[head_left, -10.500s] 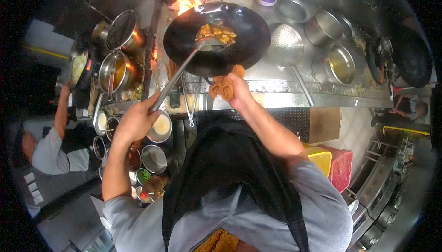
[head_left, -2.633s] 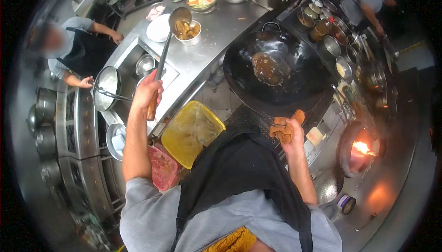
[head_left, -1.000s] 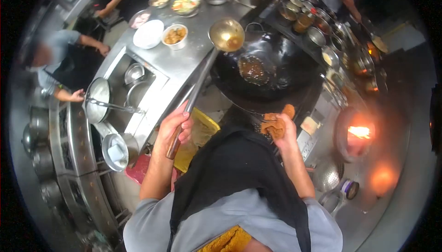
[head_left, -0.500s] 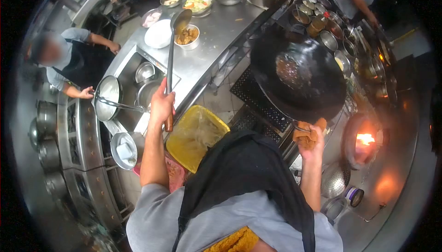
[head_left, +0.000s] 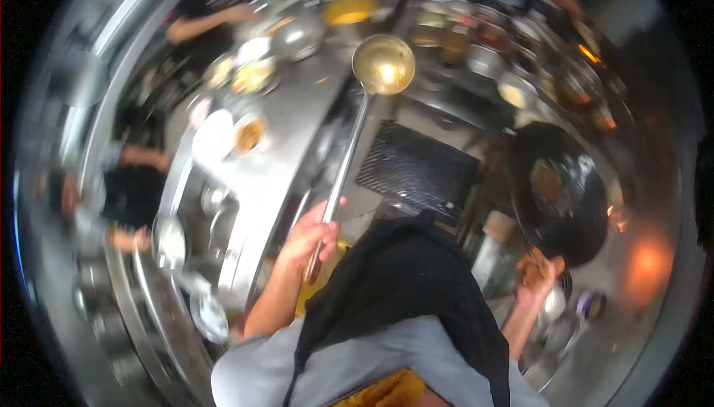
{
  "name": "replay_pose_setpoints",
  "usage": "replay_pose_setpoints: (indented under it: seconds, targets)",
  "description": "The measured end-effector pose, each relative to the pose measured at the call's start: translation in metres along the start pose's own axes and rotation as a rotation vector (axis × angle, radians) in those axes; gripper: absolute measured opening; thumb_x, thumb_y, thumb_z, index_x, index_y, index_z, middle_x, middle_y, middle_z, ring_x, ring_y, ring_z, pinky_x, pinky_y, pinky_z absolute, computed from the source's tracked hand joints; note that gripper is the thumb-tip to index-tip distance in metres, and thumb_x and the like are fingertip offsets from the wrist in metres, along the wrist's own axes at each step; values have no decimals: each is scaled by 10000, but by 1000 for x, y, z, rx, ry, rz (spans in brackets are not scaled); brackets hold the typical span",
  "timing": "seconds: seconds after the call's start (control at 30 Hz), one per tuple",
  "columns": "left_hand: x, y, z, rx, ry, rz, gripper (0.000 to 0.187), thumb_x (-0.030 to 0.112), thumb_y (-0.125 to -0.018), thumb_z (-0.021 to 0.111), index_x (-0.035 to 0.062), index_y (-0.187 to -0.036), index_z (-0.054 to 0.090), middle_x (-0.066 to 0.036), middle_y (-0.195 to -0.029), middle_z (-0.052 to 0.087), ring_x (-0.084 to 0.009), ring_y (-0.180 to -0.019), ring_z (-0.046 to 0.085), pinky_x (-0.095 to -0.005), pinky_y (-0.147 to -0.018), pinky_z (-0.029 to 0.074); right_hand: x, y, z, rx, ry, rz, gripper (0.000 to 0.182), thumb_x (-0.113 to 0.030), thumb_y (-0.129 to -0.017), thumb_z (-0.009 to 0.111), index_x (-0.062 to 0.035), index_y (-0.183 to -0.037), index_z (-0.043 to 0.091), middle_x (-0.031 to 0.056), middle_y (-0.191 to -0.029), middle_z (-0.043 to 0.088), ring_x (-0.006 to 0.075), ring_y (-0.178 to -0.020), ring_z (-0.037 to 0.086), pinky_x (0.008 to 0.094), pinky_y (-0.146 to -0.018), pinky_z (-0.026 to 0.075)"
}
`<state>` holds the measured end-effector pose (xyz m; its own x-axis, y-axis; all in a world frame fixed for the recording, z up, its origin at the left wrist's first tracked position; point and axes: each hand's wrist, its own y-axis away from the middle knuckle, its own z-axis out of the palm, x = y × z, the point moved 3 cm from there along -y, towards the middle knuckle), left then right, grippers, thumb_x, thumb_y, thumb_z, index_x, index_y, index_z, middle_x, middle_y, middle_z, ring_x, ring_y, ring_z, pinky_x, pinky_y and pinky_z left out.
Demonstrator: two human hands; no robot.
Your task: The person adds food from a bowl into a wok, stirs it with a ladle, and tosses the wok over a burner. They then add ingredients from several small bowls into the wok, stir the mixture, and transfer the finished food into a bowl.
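My left hand [head_left: 311,236] is closed around the wooden end of a long-handled ladle [head_left: 384,66], its shiny bowl raised over the gap between counter and stove. My right hand [head_left: 537,282] grips the handle of a large black wok [head_left: 567,213] through a folded orange-brown cloth [head_left: 532,266]. Some brownish liquid [head_left: 547,181] lies in the bottom of the wok, which stands over the burner at the right. The burner's flame is mostly hidden behind it. Motion blurs much of the view.
A steel counter [head_left: 279,135] at the left bears a bowl of brown food [head_left: 251,135], a white bowl [head_left: 213,136] and several dishes. Seasoning containers [head_left: 487,57] line the far right. Black perforated mats [head_left: 416,169] lie below. A person [head_left: 130,191] at the left holds a pan [head_left: 169,242].
My right hand has moved the wok rightward onto the burner. My left hand has swung the ladle away from the counter bowl, to the right. The view has turned.
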<state>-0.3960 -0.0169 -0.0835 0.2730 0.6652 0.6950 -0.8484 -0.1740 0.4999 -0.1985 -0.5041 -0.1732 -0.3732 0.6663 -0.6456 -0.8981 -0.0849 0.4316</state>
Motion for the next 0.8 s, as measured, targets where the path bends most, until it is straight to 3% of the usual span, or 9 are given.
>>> replay_pose_setpoints:
  seconds: [0.07,0.13,0.17,0.23,0.37,0.47,0.57,0.73,0.8]
  targets:
    - [-1,-52,51,-120,-123,-111,551,36,-857,526,32,-1391,390,-28,-616,432,-130,-403,430,-253,-374,370,-17,16,34,207,91,-47,289,-256,-865,584,12,-973,581,102,-774,584,126,-563,513,212,-435,389]
    - [-1,-101,108,-297,-199,-154,571,56,-871,556,26,-1406,358,-30,-624,422,-132,-408,435,-259,-374,380,-24,-2,4,276,104,-279,365,-291,-851,577,46,-987,615,120,-765,601,228,-603,569,315,-515,448]
    - [3,-121,142,-409,-223,-163,586,85,-881,580,30,-1415,347,-33,-631,426,-136,-409,445,-264,-376,390,-24,-11,-21,166,20,-274,349,-233,-886,537,89,-1010,589,208,-933,640,324,-773,644,436,-670,540]
    - [14,-161,200,-686,-159,-139,678,178,-898,646,48,-1457,286,-53,-663,456,-157,-435,494,-280,-397,443,-33,-21,-12,219,-101,-293,386,-268,-867,548,76,-1039,577,200,-951,640,347,-803,645,477,-694,537]
    - [-5,-210,269,-806,-387,-242,789,167,-915,638,113,-1529,146,-92,-814,529,-169,-519,541,-288,-452,490,-44,-51,-18,352,-278,-353,386,-266,-868,545,78,-1040,581,196,-943,641,345,-814,643,466,-723,536]
    - [-15,-250,302,-795,-781,-123,688,-26,-918,520,70,-1520,201,-46,-809,510,-95,-502,475,-235,-445,418,-46,-81,-19,467,-365,-407,381,-271,-898,513,76,-1031,597,199,-937,649,328,-847,646,432,-787,527]
    - [-36,-292,354,-926,-1028,-81,660,-25,-907,498,50,-1505,231,-26,-713,493,-100,-465,465,-235,-428,402,-58,-124,-24,394,-436,-461,374,-278,-925,482,57,-1035,608,194,-951,664,321,-859,658,435,-800,534]
    - [-75,-322,477,-1341,-957,-196,727,-73,-868,451,82,-1527,186,-32,-826,527,-90,-513,489,-229,-446,422,-67,-200,-21,595,-666,-544,309,-217,-932,468,39,-1022,618,185,-934,671,292,-873,658,405,-753,554]
    - [-94,-311,525,-1436,-875,-398,735,-13,-893,481,111,-1537,149,-45,-832,507,-83,-520,480,-218,-434,408,-63,-212,-37,585,-716,-587,316,-276,-953,513,17,-1019,611,172,-944,666,274,-867,659,402,-751,557]
